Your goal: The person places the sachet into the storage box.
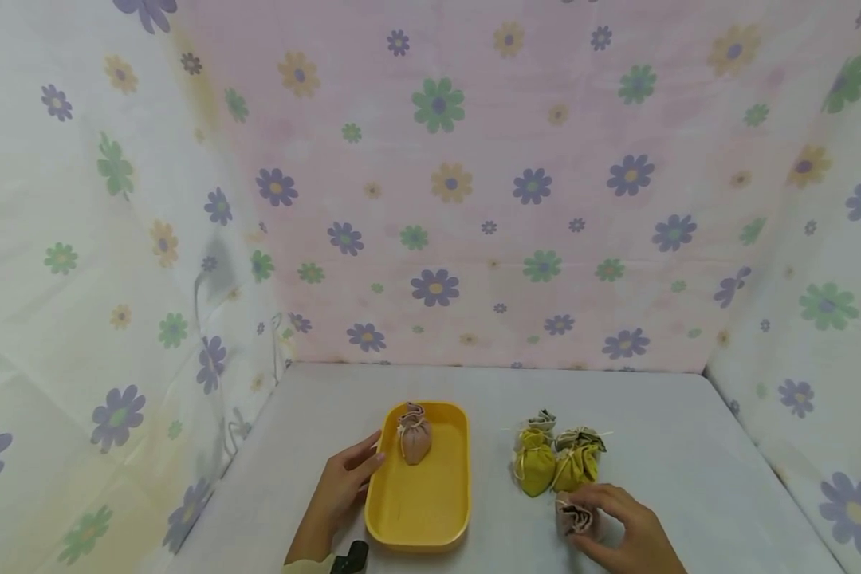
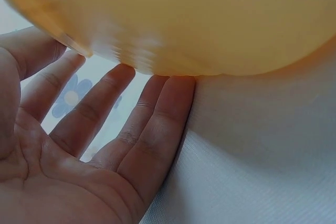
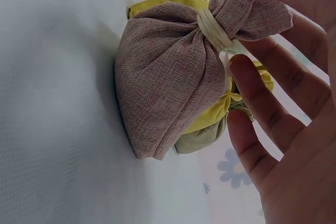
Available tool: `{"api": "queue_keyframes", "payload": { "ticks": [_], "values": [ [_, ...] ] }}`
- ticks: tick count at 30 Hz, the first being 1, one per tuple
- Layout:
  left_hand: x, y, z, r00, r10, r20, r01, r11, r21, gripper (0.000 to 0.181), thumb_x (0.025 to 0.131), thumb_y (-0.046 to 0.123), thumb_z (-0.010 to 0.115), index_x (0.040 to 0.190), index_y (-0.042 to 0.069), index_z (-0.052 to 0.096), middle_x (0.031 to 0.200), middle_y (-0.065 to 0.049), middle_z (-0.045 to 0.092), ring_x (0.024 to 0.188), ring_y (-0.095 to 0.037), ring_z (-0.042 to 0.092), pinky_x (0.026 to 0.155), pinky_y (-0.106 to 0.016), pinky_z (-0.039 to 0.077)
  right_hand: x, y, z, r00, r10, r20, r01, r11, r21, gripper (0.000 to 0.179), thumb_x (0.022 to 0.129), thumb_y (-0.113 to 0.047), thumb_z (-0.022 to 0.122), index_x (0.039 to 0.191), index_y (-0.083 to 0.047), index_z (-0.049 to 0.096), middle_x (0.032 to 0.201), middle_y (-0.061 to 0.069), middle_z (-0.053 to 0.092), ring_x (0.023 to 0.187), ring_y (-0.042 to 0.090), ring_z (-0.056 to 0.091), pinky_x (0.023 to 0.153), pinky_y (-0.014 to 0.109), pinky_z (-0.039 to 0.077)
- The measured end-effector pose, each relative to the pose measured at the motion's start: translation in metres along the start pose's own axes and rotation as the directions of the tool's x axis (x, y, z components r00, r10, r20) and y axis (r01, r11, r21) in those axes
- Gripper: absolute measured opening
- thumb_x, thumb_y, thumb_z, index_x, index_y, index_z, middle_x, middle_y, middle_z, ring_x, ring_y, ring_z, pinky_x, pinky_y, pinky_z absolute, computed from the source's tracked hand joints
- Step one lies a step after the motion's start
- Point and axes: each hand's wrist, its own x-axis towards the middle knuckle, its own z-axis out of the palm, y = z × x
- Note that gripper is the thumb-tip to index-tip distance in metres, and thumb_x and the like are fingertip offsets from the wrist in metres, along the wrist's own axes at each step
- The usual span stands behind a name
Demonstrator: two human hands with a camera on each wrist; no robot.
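My left hand (image 1: 346, 478) rests along the left side of a yellow tray (image 1: 419, 522). In the left wrist view its fairly straight fingers (image 2: 163, 114) touch the tray's outer wall. Inside the tray, toward the far end, lies a pinkish-brown drawstring pouch (image 1: 416, 442). With thumb and fingers about its gathered neck, my right hand (image 1: 627, 526) holds another pinkish-brown drawstring pouch (image 3: 168, 72), tied with a pale cord. That pouch stands on the table. The thumb's exact contact is partly cut off in the right wrist view.
Just beyond the right hand are a yellow-green pouch (image 1: 534, 469), a second yellow-green pouch (image 1: 576, 469) and grey-green pouches (image 1: 581, 438) behind them. White table (image 1: 491, 446) lies between tray and pouches. Flower-printed curtains (image 1: 438, 239) enclose the back and sides.
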Motion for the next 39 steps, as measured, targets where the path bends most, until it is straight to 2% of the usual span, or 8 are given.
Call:
{"api": "queue_keyframes", "payload": {
  "ticks": [5,11,17,25,31,39],
  "values": [
    [-0.001,0.001,0.0,1.0,-0.002,0.0,0.002,1.0,0.003,0.058,0.095,0.039,0.076,0.148,0.025,0.059,0.153,-0.024,0.052,0.122,-0.037,0.068,0.089,-0.046,0.063,0.0,0.001,0.003,1.0,-0.006,-0.012,0.007,0.998,0.062,0.051,0.07,-0.023,0.096,0.118,-0.029,0.077,0.109,-0.02,0.072,0.098,0.0,0.068,0.079,0.015,0.057],
    [-0.002,0.0,0.0,1.0,-0.02,-0.024,0.02,1.0,0.01,0.058,0.093,0.039,0.078,0.146,0.026,0.061,0.151,-0.025,0.053,0.12,-0.035,0.069,0.087,-0.045,0.064,0.0,0.0,0.004,1.0,-0.005,-0.029,0.008,0.996,0.089,0.048,0.07,-0.021,0.096,0.114,-0.023,0.078,0.105,-0.018,0.073,0.086,-0.002,0.066,0.064,0.022,0.055],
    [-0.003,-0.004,-0.001,0.999,-0.031,-0.027,0.031,1.0,0.001,0.059,0.091,0.04,0.079,0.146,0.024,0.061,0.151,-0.025,0.053,0.12,-0.035,0.069,0.089,-0.046,0.063,-0.005,0.002,0.006,0.997,-0.05,-0.058,0.057,0.989,0.135,0.044,0.072,-0.015,0.095,0.113,-0.019,0.078,0.1,-0.016,0.074,0.075,-0.003,0.062,0.056,0.022,0.053],
    [0.0,-0.002,0.001,1.0,-0.016,-0.01,0.015,1.0,-0.008,0.059,0.093,0.039,0.078,0.147,0.024,0.06,0.152,-0.026,0.052,0.119,-0.034,0.07,0.088,-0.044,0.063,-0.001,0.004,0.006,0.983,-0.1,-0.151,0.119,0.985,0.124,0.043,0.067,-0.002,0.094,0.103,-0.018,0.079,0.095,-0.013,0.076,0.076,-0.002,0.067,0.06,0.015,0.052],
    [-0.001,-0.001,0.001,1.0,-0.01,-0.005,0.01,1.0,-0.022,0.057,0.094,0.037,0.077,0.147,0.024,0.06,0.152,-0.027,0.052,0.118,-0.035,0.07,0.087,-0.044,0.064,0.004,0.002,0.006,0.965,-0.13,-0.229,0.16,0.98,0.115,0.043,0.066,0.004,0.093,0.101,-0.017,0.079,0.09,-0.011,0.075,0.073,0.0,0.067,0.062,0.012,0.053],
    [0.001,-0.002,0.0,1.0,-0.014,-0.003,0.014,1.0,-0.017,0.058,0.094,0.037,0.077,0.147,0.023,0.059,0.152,-0.027,0.051,0.118,-0.035,0.07,0.087,-0.044,0.064,0.006,-0.002,0.005,0.975,-0.074,-0.207,0.105,0.984,0.142,0.031,0.076,-0.002,0.09,0.101,-0.016,0.079,0.091,-0.014,0.074,0.076,-0.001,0.067,0.066,0.013,0.054]
  ]
}}
